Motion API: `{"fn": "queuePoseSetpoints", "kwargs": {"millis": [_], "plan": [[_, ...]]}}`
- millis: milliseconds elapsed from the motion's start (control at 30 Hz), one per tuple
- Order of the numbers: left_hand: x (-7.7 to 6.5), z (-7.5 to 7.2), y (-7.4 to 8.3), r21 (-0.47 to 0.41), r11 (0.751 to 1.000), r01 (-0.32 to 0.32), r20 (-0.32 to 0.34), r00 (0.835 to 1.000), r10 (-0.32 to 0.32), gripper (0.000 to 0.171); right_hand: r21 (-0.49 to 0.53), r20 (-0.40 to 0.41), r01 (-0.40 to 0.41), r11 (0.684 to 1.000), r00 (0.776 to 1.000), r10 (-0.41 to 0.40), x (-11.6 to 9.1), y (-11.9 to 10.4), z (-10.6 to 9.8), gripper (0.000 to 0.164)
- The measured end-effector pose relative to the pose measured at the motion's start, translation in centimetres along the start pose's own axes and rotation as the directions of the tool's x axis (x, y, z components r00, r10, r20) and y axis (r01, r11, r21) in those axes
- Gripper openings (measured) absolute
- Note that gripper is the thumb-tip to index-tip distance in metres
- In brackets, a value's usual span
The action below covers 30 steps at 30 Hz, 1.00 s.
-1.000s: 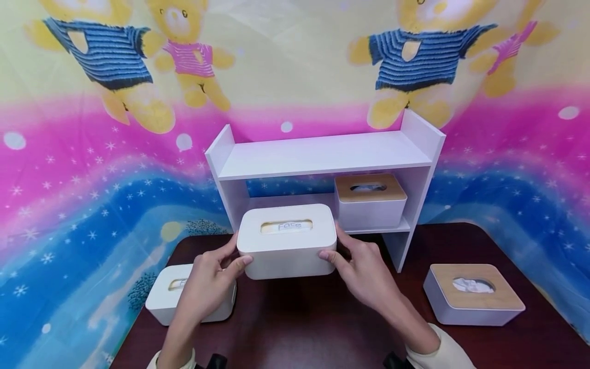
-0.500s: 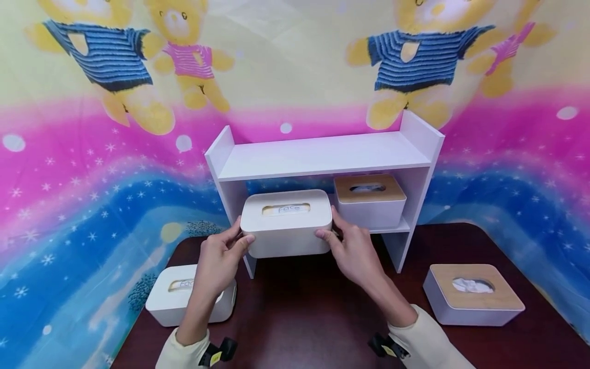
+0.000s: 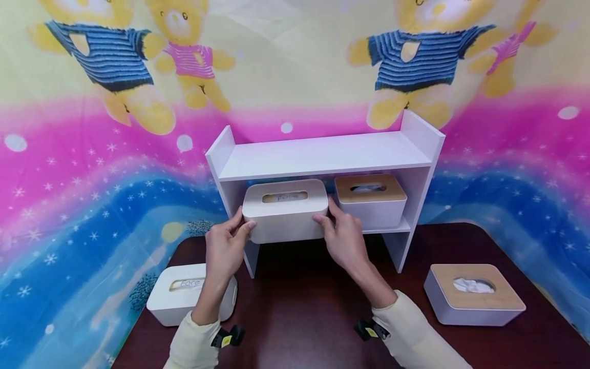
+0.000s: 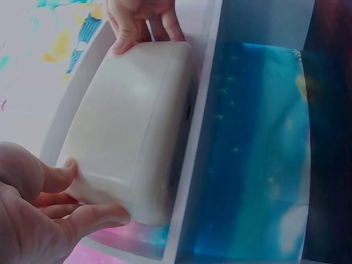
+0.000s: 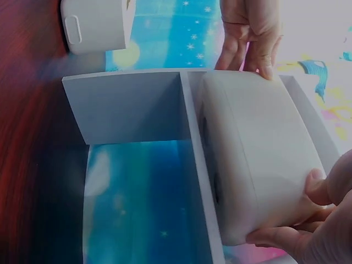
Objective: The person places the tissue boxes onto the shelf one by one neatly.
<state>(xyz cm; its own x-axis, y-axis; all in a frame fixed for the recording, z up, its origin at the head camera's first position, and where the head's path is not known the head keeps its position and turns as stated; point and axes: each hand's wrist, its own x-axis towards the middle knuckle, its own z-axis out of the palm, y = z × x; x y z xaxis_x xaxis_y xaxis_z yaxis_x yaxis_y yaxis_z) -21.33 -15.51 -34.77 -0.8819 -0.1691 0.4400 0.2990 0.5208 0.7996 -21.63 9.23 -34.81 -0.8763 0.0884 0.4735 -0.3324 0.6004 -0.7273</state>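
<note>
A white tissue box [image 3: 286, 225], with a slip reading "Face" in its slot, is held level between both hands at the left part of the shelf's middle level. The left hand [image 3: 227, 248] grips its left end, thumb on the front face. On the opposite end the right hand [image 3: 345, 238] has the same kind of grip. In the left wrist view the box [image 4: 118, 110] lies between the shelf's side edge and board edge; the right wrist view shows the box [image 5: 264, 148] close to the middle board. Whether its underside touches the board I cannot tell.
The white shelf [image 3: 322, 154] stands at the table's back. A wood-lidded tissue box [image 3: 371, 212] occupies its middle level's right side. Another wood-lidded box [image 3: 475, 310] rests on the dark table [image 3: 313, 318] at right, and a second white "Face" box [image 3: 166, 307] at left.
Both hands have carried the white tissue box forward and up, from in front of the shelf to its middle level. The other boxes have stayed put.
</note>
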Motion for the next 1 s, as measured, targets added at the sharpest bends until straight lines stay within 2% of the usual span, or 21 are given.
{"fn": "queuePoseSetpoints", "kwargs": {"millis": [200,367,533,800,1000], "plan": [[0.7,1.3,-0.4,-0.034,0.999,0.009,-0.078,0.997,-0.012,0.046,-0.004,-0.068,0.014,1.0,0.998,-0.014,0.8,0.3,1.2,0.04],[1.2,2.2,-0.8,-0.024,1.0,0.003,-0.126,0.992,-0.006,0.045,-0.014,-0.087,-0.023,1.0,0.996,0.022,1.2,0.6,1.8,0.046],[1.6,2.6,-1.0,-0.017,1.0,0.005,-0.159,0.987,-0.007,0.044,-0.009,-0.092,-0.034,0.999,0.995,0.033,1.7,0.9,2.3,0.041],[2.2,3.0,-1.3,0.009,1.0,-0.011,-0.183,0.983,0.012,0.042,-0.013,-0.111,-0.018,1.0,0.994,0.017,1.8,1.1,2.9,0.053],[2.1,3.2,-1.5,0.004,1.0,-0.006,-0.185,0.983,0.007,0.042,-0.017,-0.136,-0.007,1.0,0.991,0.005,1.6,1.2,3.3,0.054]]}}
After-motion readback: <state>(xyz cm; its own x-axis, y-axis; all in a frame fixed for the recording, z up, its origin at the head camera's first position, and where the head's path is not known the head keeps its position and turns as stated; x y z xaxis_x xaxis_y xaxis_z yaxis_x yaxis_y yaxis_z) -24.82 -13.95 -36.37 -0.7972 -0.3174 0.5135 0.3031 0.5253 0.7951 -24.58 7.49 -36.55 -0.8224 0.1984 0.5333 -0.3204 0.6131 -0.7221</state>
